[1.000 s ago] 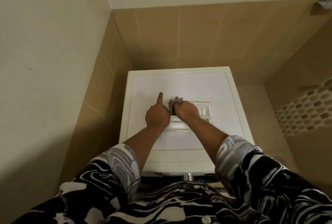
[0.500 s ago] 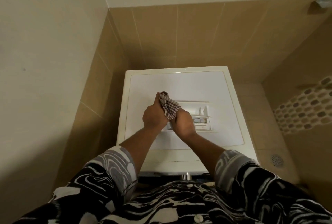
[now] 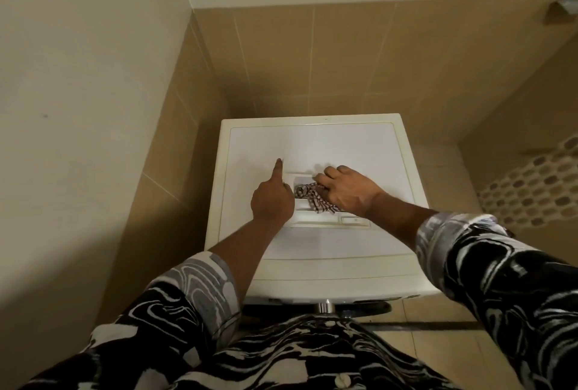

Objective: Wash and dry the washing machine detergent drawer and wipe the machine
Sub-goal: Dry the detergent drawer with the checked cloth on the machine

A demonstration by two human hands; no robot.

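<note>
Beyond the black-and-white patterned sleeves (image 3: pixel 194 289), the left hand (image 3: pixel 272 202) sits at the left end of the detergent drawer (image 3: pixel 350 220), one digit stretched straight out and the rest curled under, so I cannot tell whether it grips. The right hand (image 3: pixel 347 192) grasps a checked cloth (image 3: pixel 312 198), bunched into the drawer. The drawer lies on top of the white washing machine (image 3: pixel 328 145), which stands against a tan tiled wall (image 3: pixel 344 61).

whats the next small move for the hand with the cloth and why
Probably slide the checked cloth rightward along the detergent drawer. The right hand holds it bunched in the drawer's left part, the left hand braces that end on the washing machine top, and the small compartment at the right end lies uncovered, seemingly not yet wiped.
</note>
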